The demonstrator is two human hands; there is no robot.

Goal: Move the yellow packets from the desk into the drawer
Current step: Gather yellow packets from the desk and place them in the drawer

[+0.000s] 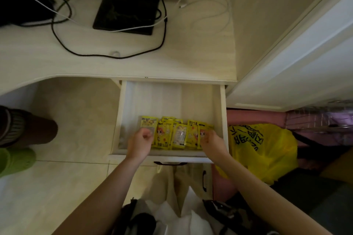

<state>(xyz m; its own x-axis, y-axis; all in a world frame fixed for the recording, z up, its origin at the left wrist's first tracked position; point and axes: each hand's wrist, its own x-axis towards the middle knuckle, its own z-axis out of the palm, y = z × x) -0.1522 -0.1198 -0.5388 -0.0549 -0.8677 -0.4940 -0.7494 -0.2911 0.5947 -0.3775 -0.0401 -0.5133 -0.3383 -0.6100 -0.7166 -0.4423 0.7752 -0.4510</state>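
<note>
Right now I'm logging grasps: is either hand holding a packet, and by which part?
Both hands rest on the yellow packets in the drawer: left hand on the leftmost, right hand on the rightmost, near the lower halves. A closed grip cannot be told.

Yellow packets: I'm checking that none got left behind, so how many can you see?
About 6 yellow packets, all in a row at the front of the open drawer, between the left hand and right hand. They overlap, so more may be hidden.

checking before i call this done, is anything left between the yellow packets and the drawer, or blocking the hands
Nothing visible stands in the way. The yellow packets already lie in a row inside the open drawer, near its front. The left hand and right hand rest on the row's two ends. No yellow packets show on the desk.
</note>
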